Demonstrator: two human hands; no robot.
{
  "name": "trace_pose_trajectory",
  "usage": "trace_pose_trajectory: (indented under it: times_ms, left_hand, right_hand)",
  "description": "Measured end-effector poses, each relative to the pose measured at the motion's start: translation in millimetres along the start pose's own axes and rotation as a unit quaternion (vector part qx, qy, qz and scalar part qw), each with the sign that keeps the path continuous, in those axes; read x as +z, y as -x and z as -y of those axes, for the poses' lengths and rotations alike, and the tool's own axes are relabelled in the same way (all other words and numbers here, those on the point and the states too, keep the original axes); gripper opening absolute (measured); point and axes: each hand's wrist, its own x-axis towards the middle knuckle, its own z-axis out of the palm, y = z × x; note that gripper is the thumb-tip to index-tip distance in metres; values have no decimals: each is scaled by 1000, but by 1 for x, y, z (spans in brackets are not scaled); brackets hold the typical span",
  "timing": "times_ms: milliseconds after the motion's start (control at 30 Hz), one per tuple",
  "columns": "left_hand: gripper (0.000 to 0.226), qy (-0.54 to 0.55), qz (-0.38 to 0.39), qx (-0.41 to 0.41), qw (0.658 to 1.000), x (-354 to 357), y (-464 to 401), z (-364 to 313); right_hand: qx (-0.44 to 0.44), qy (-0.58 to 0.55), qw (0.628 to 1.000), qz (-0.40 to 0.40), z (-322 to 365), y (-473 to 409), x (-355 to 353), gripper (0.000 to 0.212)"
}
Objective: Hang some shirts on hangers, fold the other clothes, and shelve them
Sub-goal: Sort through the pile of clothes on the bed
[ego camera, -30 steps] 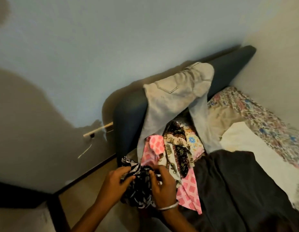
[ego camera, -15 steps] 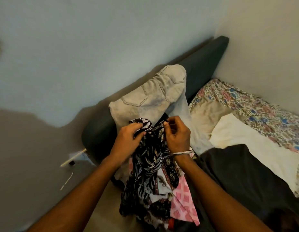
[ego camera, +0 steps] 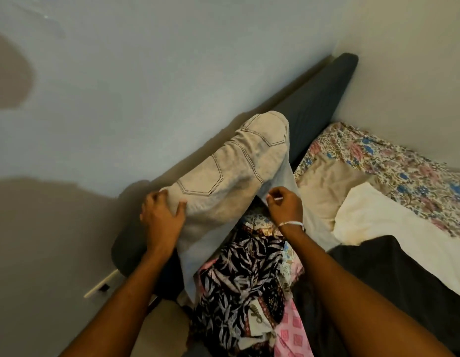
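Pale grey jeans [ego camera: 239, 171] hang draped over the dark padded headboard [ego camera: 324, 104], back pockets up. My left hand [ego camera: 162, 215] grips the jeans' left edge near the waistband, thumb on the cloth. My right hand [ego camera: 284, 204] pinches the jeans' right edge, fingers curled. Below my hands lies a heap of clothes: a black-and-white leaf-print garment [ego camera: 239, 276], a pink patterned piece [ego camera: 293, 336] and other printed cloth.
A bed runs to the right with a floral sheet [ego camera: 393, 163], a cream pillow [ego camera: 326, 186], a white cloth [ego camera: 393, 228] and a dark blanket [ego camera: 393, 279]. Blue-grey wall [ego camera: 146, 86] stands behind the headboard. A white stick [ego camera: 100, 287] leans low on the wall.
Both hands let go of the black leaf-print garment, which dropped back onto the heap. They moved up and apart and took hold of the grey jeans' edges.
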Motion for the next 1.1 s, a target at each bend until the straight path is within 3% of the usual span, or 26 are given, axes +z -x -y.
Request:
trace_pose_trajectory:
  times_ms: [67,133,200,300,333,400,533,633,700,767,833,933,1000,1033,1100]
  left_hand:
    - [67,-73,87,-56,992,0,-38,8]
    - [79,-35,142,-98,984,4,-65,16]
    - [91,24,154,-123,980,11,-82,24]
    - [61,67,104,-127,984,16,-77,24]
    - [47,83,73,-117,987,14,-72,20]
    - [30,131,8,-82,988,15,-67,17]
    - [36,259,-38,-59,963,15,-58,20]
    - [36,353,-57,-46,933,8,-55,10]
    - [35,378,-74,8,923,-5,-46,-17]
    - [33,374,-100,114,915,-25,-24,-53]
    - [28,323,-132,272,897,-47,8,-84]
    - [23,222,-92,507,828,-42,58,-95]
    - [35,176,-3,535,826,-11,68,-70]
    - [38,156,49,510,844,11,73,-55]
    - [35,115,137,420,890,46,79,-26]
  right_hand:
    - [20,-7,1000,-7,15,-31,7,13]
    - [65,-22,998,-6,26,-59,18,22]
    - [156,-58,986,1,31,-83,32,45]
    - [285,-174,943,4,5,-118,68,85]
    - [316,-228,921,2,1,-124,77,89]
    - [340,-304,890,-4,21,-117,82,67]
    - [300,-258,918,-39,44,-114,73,13]
    - [212,-196,955,-74,54,-110,42,19]
    - [137,-177,968,-115,57,-102,13,27]
    - [60,-175,968,-167,57,-85,-18,25]
    - [6,-197,952,-235,54,-58,-45,17]
    - [-38,-162,924,-344,31,-3,-64,16]
    - [-56,-123,943,-304,9,31,-49,7]
    - [-45,-96,964,-242,-6,47,-39,12]
    - [-16,-12,999,-42,-32,70,-10,28]
